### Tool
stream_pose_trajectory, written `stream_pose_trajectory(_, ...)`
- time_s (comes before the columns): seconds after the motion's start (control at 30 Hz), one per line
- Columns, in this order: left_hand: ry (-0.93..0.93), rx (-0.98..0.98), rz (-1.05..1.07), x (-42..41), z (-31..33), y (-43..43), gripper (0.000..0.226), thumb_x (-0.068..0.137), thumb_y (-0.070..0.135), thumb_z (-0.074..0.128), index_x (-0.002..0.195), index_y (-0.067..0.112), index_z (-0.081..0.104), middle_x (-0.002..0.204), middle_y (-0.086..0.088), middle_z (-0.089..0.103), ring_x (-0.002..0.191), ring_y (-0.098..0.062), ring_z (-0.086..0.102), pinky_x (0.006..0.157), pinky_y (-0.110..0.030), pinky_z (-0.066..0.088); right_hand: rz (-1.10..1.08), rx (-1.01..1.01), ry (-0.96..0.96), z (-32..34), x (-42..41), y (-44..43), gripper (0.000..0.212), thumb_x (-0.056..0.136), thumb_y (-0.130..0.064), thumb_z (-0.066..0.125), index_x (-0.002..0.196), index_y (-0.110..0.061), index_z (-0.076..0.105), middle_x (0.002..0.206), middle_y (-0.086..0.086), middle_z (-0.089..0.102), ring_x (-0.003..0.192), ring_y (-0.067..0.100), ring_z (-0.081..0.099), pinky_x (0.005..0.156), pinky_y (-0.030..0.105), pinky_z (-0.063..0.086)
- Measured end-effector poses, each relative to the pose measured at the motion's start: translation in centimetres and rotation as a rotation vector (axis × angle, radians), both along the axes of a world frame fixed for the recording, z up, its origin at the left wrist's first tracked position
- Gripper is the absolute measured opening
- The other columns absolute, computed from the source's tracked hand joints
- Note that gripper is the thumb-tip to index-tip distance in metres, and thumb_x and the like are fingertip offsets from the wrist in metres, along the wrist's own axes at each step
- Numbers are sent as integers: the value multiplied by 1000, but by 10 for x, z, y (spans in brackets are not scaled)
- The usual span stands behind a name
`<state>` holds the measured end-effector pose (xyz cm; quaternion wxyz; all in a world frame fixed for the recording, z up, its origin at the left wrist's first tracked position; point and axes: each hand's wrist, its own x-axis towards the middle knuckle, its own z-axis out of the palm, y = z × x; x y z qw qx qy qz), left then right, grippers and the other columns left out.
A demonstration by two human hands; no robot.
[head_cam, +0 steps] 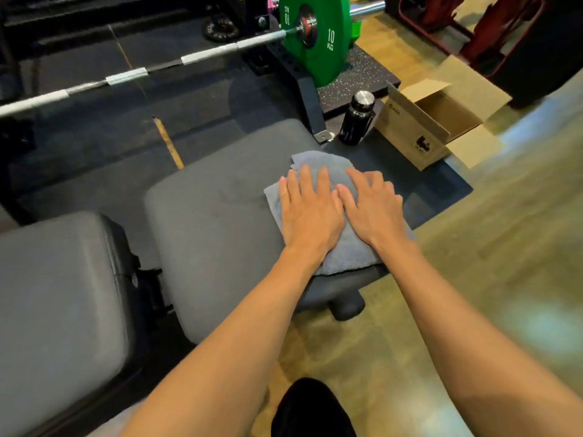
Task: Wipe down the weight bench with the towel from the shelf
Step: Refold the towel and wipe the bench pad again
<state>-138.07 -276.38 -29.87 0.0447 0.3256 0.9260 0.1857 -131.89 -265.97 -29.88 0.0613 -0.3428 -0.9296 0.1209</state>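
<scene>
A grey-blue towel (344, 257) lies flat on the right end of the dark grey weight bench pad (214, 222). My left hand (307, 209) presses palm-down on the towel with fingers spread. Beside it, thumbs touching, my right hand (372, 206) also lies flat on the towel. Neither hand grips the cloth; both rest on top of it. A second bench pad (60, 291) sits at the left, separated from the first by a gap with the hinge.
A barbell (126, 76) with a green 10 kg plate (310, 39) hangs on the rack beyond the bench. A black water bottle (356, 119) and an open cardboard box (435, 121) stand on the floor at the bench's far right. My dark shoe (310, 411) is below.
</scene>
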Motion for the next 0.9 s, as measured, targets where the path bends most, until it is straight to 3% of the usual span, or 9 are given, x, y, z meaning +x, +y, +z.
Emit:
stream_pose_trajectory(0.17,-56,-11,-16,41,8,-60,53,103,35,22,153,15,19,161,-17,11,149,-33,4,120,-43,-6,37,266,-68,6,38,-65,50,96,-53,31,137,-27,46,139,10,45,114,34,45,82,47,34)
stream_pose_trajectory(0.5,-128,-22,178,-18,8,-221,51,104,30,27,153,17,20,162,-12,10,149,-29,1,121,-40,-4,202,210,-49,10,-37,-230,52,97,-49,34,136,-18,49,138,16,49,121,38,47,88,53,37)
stream_pose_trajectory(0.77,-194,115,361,-116,0,-191,51,103,31,32,151,16,25,160,-13,14,148,-35,6,119,-49,13,247,174,8,2,-150,-201,46,98,-51,34,131,-25,51,141,9,46,125,33,43,86,50,33)
stream_pose_trajectory(0.9,-175,136,448,-169,1,-160,49,100,40,27,144,23,36,146,-11,39,127,-37,37,105,-50,34,322,199,16,-2,-211,-168,43,97,-54,32,124,-27,55,135,5,49,116,29,43,84,47,28)
